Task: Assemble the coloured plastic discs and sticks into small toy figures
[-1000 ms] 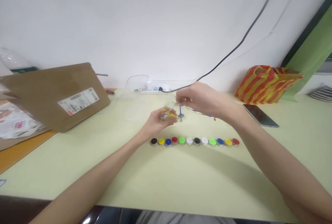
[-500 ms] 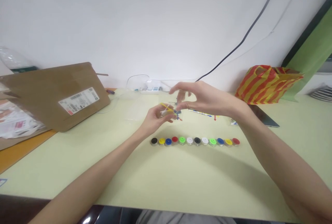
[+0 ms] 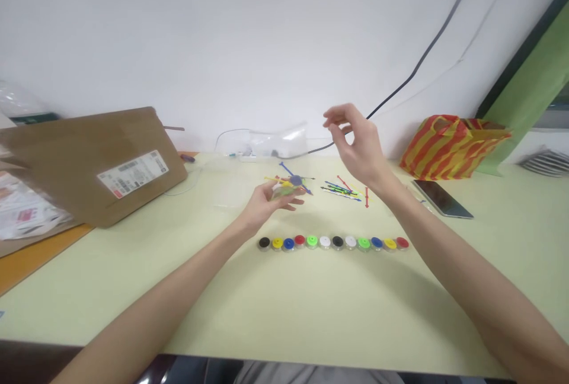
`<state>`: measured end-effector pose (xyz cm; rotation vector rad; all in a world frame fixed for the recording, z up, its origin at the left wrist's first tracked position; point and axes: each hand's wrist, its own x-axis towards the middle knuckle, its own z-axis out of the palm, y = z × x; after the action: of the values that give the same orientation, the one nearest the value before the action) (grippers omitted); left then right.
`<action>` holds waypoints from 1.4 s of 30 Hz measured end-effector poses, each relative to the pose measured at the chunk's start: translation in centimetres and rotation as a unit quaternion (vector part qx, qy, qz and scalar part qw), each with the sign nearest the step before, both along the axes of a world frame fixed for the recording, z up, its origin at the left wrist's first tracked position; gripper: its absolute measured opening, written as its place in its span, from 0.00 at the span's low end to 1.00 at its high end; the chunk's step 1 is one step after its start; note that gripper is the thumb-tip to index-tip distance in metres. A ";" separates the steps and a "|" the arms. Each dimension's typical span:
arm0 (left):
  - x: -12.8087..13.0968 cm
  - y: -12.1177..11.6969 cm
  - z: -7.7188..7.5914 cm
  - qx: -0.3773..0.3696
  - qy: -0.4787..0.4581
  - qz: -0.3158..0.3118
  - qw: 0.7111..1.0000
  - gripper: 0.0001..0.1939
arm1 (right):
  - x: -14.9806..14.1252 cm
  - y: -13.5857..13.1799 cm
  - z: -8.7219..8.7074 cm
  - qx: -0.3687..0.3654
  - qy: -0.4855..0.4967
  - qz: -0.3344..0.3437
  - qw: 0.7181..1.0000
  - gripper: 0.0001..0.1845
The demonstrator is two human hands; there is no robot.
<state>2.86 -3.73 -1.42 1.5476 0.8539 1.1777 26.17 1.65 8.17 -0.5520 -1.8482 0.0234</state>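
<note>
My left hand [image 3: 269, 205] holds a small assembly of thin coloured sticks [image 3: 287, 187] at its fingertips. Blue and yellow sticks radiate from a blue round hub, and a clear piece sits against my fingers. My right hand [image 3: 355, 138] is raised above the far table edge, fingers apart and empty. Loose thin sticks in blue, yellow, green and red [image 3: 340, 190] lie on the table to its lower left. A single red stick [image 3: 367, 197] lies just right of them. Nearer me runs a row of small round containers with coloured lids [image 3: 332, 242].
A cardboard mailer with a white label [image 3: 93, 170] leans at the left. A red-and-yellow striped bag [image 3: 453, 147] and a phone [image 3: 441, 199] are at the right. A power strip [image 3: 249, 157], a clear plastic bag [image 3: 278, 142] and a black cable [image 3: 413, 76] are along the wall.
My right hand has let go of the assembly and risen up and to the right, its fingers parting. The loose sticks it was covering now show. My left hand keeps the assembly.
</note>
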 end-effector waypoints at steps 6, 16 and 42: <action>-0.5 0.5 -0.4 -0.036 -0.074 0.033 0.996 0.25 | 1.6 6.1 -7.6 -0.182 -0.278 -0.089 0.939 0.20; -0.3 0.7 -1.4 -0.016 -0.042 0.043 0.998 0.21 | -4.0 8.0 -11.2 -0.209 -0.473 -0.127 0.846 0.25; 0.9 -0.4 -0.7 -0.016 0.091 0.054 0.994 0.22 | -0.3 -1.0 1.5 -0.217 0.138 0.144 0.956 0.19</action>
<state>3.76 -4.18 -2.08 1.6159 1.0834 1.1053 25.84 0.61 9.68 -0.5417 -1.6352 0.6838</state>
